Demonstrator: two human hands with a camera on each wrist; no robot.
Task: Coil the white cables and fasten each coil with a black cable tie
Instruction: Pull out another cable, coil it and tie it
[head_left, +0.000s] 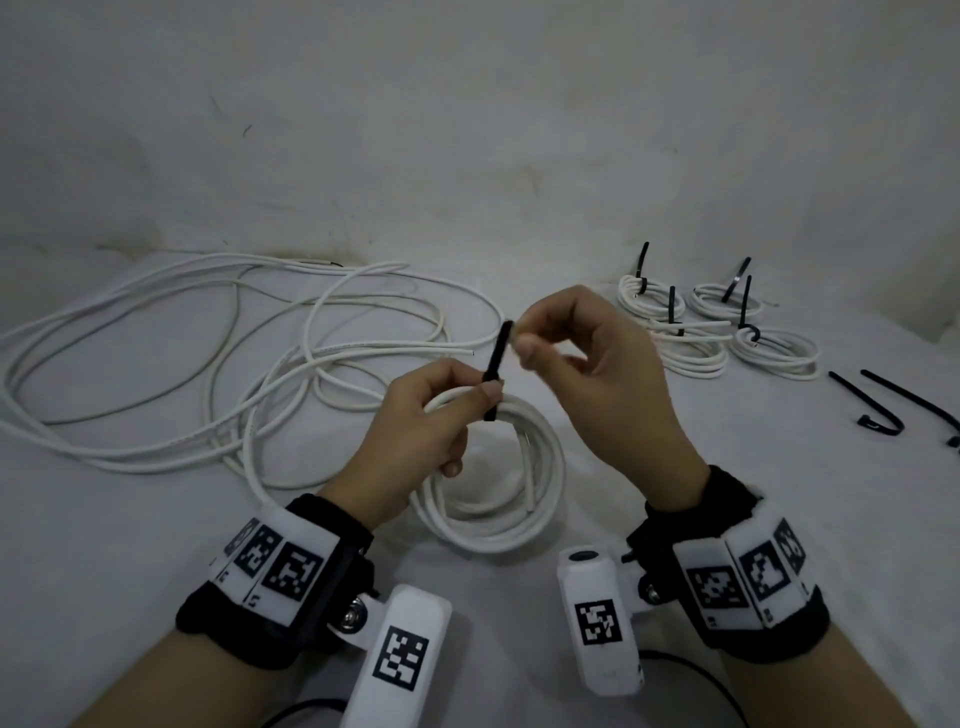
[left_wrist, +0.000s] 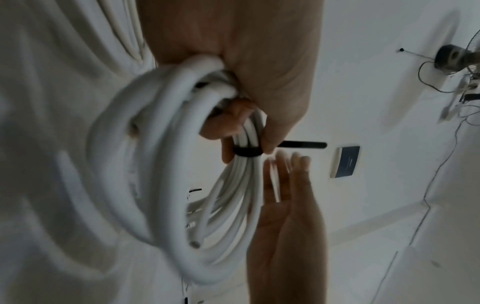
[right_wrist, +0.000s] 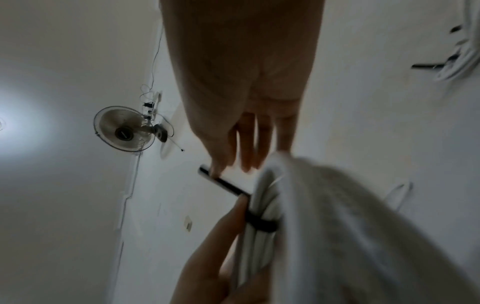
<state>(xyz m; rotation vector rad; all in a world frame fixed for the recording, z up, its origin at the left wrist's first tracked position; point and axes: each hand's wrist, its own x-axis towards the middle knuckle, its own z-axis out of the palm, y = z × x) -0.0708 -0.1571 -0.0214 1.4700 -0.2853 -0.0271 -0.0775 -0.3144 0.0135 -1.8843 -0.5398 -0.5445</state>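
Note:
A white cable coil (head_left: 519, 525) hangs from my left hand (head_left: 441, 415), whose fingers curl round the bundle. A black cable tie (head_left: 496, 364) is looped round the coil's top, and my left thumb presses on it. The tie's tail sticks up and away from the coil. My right hand (head_left: 522, 335) pinches the tip of that tail between thumb and forefinger, its other fingers loosely bent. The left wrist view shows the tie (left_wrist: 246, 153) tight round the strands of the coil (left_wrist: 155, 185). In the right wrist view the tail (right_wrist: 228, 185) runs to my right thumb.
Long loose white cables (head_left: 156, 364) sprawl over the left of the white cloth surface. Several tied coils (head_left: 717, 322) with black tie tails sticking up lie at the back right. Loose black ties (head_left: 883, 410) lie near the right edge. A wall rises close behind.

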